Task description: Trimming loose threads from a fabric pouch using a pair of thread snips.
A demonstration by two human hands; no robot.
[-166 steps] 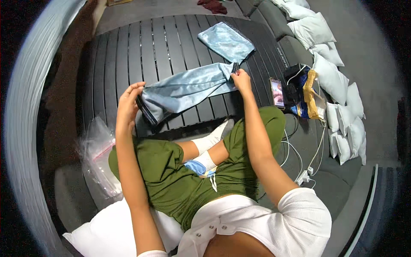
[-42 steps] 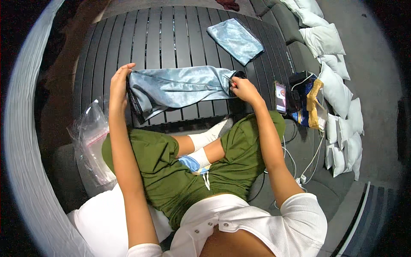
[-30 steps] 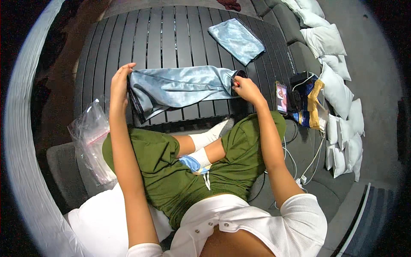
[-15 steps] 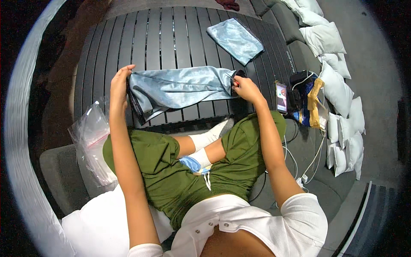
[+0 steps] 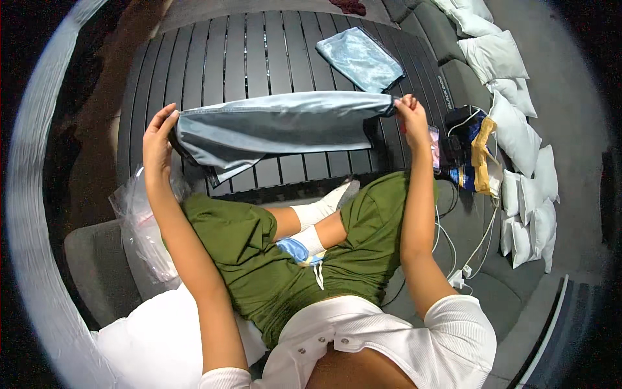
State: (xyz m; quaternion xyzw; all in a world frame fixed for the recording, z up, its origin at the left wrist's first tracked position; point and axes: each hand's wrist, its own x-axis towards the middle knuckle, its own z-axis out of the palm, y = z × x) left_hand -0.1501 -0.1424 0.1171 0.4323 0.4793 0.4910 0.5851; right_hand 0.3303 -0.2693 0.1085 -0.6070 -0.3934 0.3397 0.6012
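And the left hand (image 5: 159, 141) and right hand (image 5: 413, 122) pinch the blue cloth (image 5: 278, 123), apparently straightening it; lowering it wants even tension.

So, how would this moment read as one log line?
cloth: held out over table; left fingers: pinch its left end; right fingers: pinch its right end; second cloth: on table

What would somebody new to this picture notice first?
A light-blue cloth, held out between the left hand and right hand over the dark slatted table, catches the eye first. Next come the green trousers below it, then the white pillows in a row at the right.
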